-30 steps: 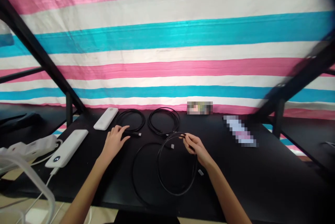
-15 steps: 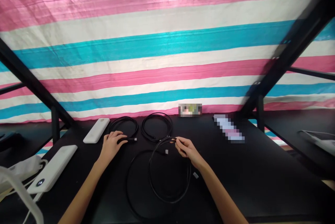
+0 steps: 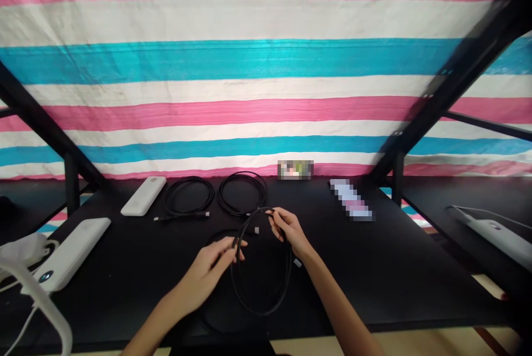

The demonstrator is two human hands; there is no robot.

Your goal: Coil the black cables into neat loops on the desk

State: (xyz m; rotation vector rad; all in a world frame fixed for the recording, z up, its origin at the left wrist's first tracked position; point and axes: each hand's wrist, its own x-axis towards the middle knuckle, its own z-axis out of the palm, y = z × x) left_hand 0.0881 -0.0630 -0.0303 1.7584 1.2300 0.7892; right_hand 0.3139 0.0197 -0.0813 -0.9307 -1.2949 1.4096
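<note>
A black cable (image 3: 262, 314) is gathered in a loose loop in front of me. My right hand (image 3: 291, 232) pinches the top of this loop between thumb and fingers. At the loop's left side my left hand (image 3: 216, 264) closes its thumb and fingers on the cable. One pale plug (image 3: 256, 230) shows inside the loop's upper part and another plug (image 3: 297, 262) lies just right of it. A loose length of the cable trails on the black table behind and below my left hand.
Two coiled black cables, a left coil (image 3: 189, 213) and a right coil (image 3: 242, 213), lie farther back. White power banks (image 3: 143, 196) (image 3: 77, 256) are at left, near a white charger (image 3: 22, 250). A blurred packet (image 3: 351, 199) and box (image 3: 295, 170) lie behind; black frame bars (image 3: 453, 79) flank the table (image 3: 374, 284).
My left hand has let go of the left coil's plug end and come right and nearer to the loop. My right hand still holds the loop. The view has shifted slightly.
</note>
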